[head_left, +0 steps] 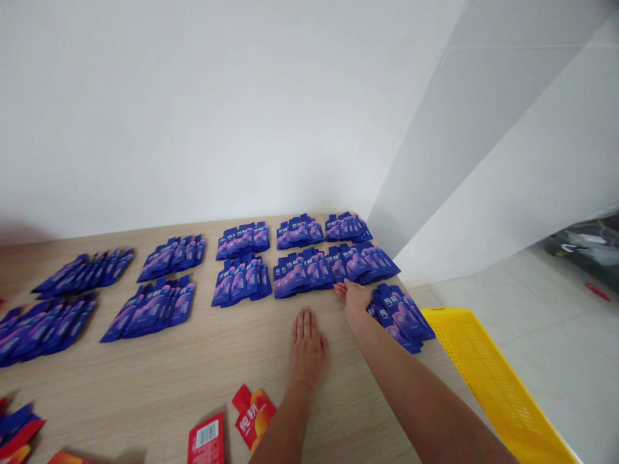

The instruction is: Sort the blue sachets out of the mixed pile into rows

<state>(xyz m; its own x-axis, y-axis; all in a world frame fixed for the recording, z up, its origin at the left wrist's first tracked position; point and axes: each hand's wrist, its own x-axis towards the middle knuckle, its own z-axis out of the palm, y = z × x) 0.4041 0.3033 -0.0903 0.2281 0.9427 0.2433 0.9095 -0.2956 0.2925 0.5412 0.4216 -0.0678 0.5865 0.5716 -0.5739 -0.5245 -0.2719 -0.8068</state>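
Note:
My left hand lies palm down on the wooden table, fingers stretched out, holding nothing. My right hand rests on its side by the lower edge of a fanned row of blue-purple pouches. Its fingers are loosely bent and apart from the palm, with no pouch seen in them. Whether the fingertips touch the row, I cannot tell. Another blue row lies just ahead of my left hand. Beside my right wrist is a looser pile of blue pouches, partly hidden by the forearm.
More fanned blue groups line the wall side of the table, continuing left. Red pouches lie near the front, one showing a barcode. A yellow plastic basket stands off the right edge. The white wall bounds the back.

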